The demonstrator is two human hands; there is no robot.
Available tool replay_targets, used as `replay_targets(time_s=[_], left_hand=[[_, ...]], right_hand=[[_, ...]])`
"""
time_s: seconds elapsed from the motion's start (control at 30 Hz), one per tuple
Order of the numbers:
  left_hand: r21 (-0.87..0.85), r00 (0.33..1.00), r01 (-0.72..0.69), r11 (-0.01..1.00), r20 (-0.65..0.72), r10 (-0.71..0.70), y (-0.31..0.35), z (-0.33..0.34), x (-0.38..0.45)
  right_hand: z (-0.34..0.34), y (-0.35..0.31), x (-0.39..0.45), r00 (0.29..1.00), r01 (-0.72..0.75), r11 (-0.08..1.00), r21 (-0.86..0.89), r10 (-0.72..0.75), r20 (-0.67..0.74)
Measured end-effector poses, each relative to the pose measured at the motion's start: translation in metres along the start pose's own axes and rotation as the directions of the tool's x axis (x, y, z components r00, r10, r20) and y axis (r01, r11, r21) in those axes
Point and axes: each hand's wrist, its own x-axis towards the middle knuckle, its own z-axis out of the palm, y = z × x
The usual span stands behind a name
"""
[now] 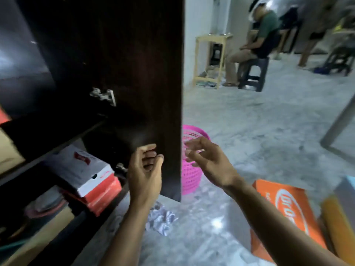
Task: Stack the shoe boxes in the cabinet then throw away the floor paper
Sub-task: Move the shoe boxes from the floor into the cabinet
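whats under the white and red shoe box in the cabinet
The white and red shoe box lies on top of a red box on the lower shelf. Only the red box's end and a strip of its side show; the rest of it is covered.

orange box [284, 214] cut by R arm – print partly hidden | far figures [255, 35] blurred

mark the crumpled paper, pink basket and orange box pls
crumpled paper [161, 220]: head view, middle of the wad on the floor
pink basket [190, 177]: head view, mesh side wall
orange box [286, 214]: head view, printed lid
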Motion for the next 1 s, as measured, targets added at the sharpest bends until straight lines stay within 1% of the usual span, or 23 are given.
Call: replay_targets(time_s=[0.1,0.17,0.23,0.33,0.43,0.5,0.6,0.63,0.67,0.7,0.73,0.77,0.8,0.87,0.9,0.93,1.0], left_hand=[[0.007,0.978,0.025,1.000,0.207,-0.026,-0.015,0.062,-0.030],[-0.005,0.945,0.067,0.998,0.321,-0.062,-0.028,0.101,-0.054],[0.030,0.902,0.103,0.994,0.418,-0.106,-0.041,0.140,-0.082],[0.139,0.793,0.124,0.983,0.581,-0.182,-0.071,0.197,-0.130],[0.257,0.685,0.146,0.955,0.670,-0.285,-0.099,0.243,-0.172],[0.343,0.622,0.170,0.924,0.690,-0.371,-0.118,0.271,-0.199],[0.482,0.523,0.241,0.843,0.667,-0.531,-0.154,0.306,-0.233],[0.518,0.501,0.262,0.815,0.648,-0.573,-0.164,0.312,-0.240],[0.553,0.482,0.277,0.786,0.628,-0.611,-0.174,0.317,-0.245],[0.587,0.465,0.279,0.760,0.610,-0.641,-0.184,0.322,-0.250],[0.618,0.445,0.283,0.733,0.592,-0.671,-0.195,0.326,-0.255],[0.639,0.423,0.294,0.711,0.580,-0.696,-0.204,0.331,-0.260],[0.643,0.396,0.337,0.688,0.566,-0.723,-0.214,0.335,-0.264],[0.610,0.340,0.462,0.643,0.548,-0.764,-0.228,0.338,-0.272],[0.580,0.338,0.517,0.629,0.537,-0.773,-0.232,0.337,-0.276],[0.550,0.360,0.556,0.623,0.516,-0.777,-0.238,0.335,-0.280],[0.471,0.443,0.602,0.645,0.475,-0.761,-0.247,0.330,-0.285]], right_hand=[[-0.077,0.048,-0.031,0.987,-0.099,0.993,-0.061,0.090,-0.136],[-0.118,0.081,-0.055,0.961,-0.184,0.980,-0.071,0.164,-0.224],[-0.156,0.114,-0.079,0.924,-0.278,0.957,-0.082,0.244,-0.296],[-0.206,0.174,-0.118,0.844,-0.422,0.901,-0.095,0.353,-0.403],[-0.241,0.228,-0.155,0.736,-0.552,0.828,-0.098,0.429,-0.524],[-0.259,0.262,-0.179,0.667,-0.636,0.765,-0.097,0.483,-0.567],[-0.278,0.322,-0.213,0.556,-0.743,0.665,-0.080,0.546,-0.626],[-0.281,0.342,-0.223,0.519,-0.776,0.626,-0.074,0.568,-0.639],[-0.288,0.379,-0.236,0.485,-0.805,0.590,-0.065,0.591,-0.645],[-0.289,0.404,-0.245,0.469,-0.815,0.577,-0.059,0.594,-0.654],[-0.289,0.412,-0.249,0.473,-0.807,0.588,-0.048,0.597,-0.647],[-0.287,0.409,-0.250,0.457,-0.812,0.584,-0.020,0.614,-0.644],[-0.284,0.393,-0.247,0.437,-0.821,0.571,0.000,0.629,-0.642],[-0.285,0.392,-0.245,0.400,-0.827,0.560,0.046,0.645,-0.651],[-0.285,0.394,-0.245,0.396,-0.825,0.562,0.060,0.650,-0.649],[-0.286,0.397,-0.245,0.400,-0.823,0.565,0.062,0.654,-0.642],[-0.284,0.404,-0.245,0.398,-0.835,0.546,0.059,0.676,-0.620]])
